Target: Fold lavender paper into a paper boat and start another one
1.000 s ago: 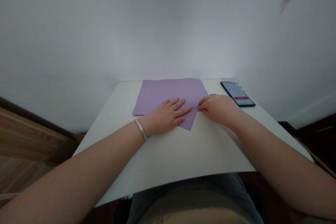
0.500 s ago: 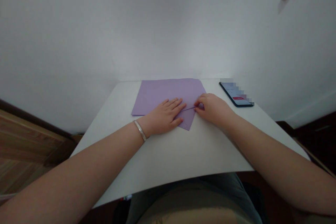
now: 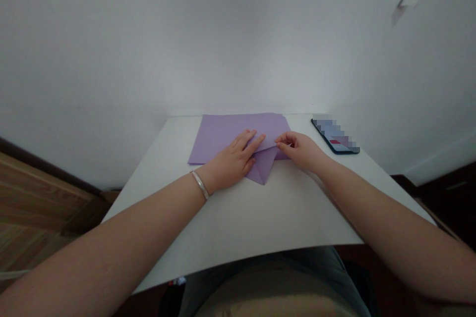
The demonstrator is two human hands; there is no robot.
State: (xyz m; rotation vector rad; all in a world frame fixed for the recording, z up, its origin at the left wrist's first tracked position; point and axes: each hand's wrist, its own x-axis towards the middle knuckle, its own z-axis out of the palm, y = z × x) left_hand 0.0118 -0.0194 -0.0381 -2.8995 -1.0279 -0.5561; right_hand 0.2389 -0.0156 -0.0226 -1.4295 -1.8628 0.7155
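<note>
A folded piece of purple paper [image 3: 262, 166] lies partly over a larger stack of purple sheets [image 3: 238, 123], one pointed corner aimed toward me. My left hand [image 3: 236, 158] rests on the folded paper with its fingers spread, pressing it down; a silver bangle circles that wrist. On the other side, my right hand [image 3: 297, 147] pinches a raised edge of the folded paper between thumb and fingers. Part of the folded piece is hidden under my left hand.
A smartphone [image 3: 336, 138] with a lit screen lies at the right of the white table [image 3: 260, 223]. Behind the table rises a white wall [image 3: 238, 34]. Wooden furniture [image 3: 40, 203] stands at the left.
My right hand has lifted the paper's edge slightly up and away from me, showing more of the layer beneath. The left hand's fingers have shifted a little, farther from me.
</note>
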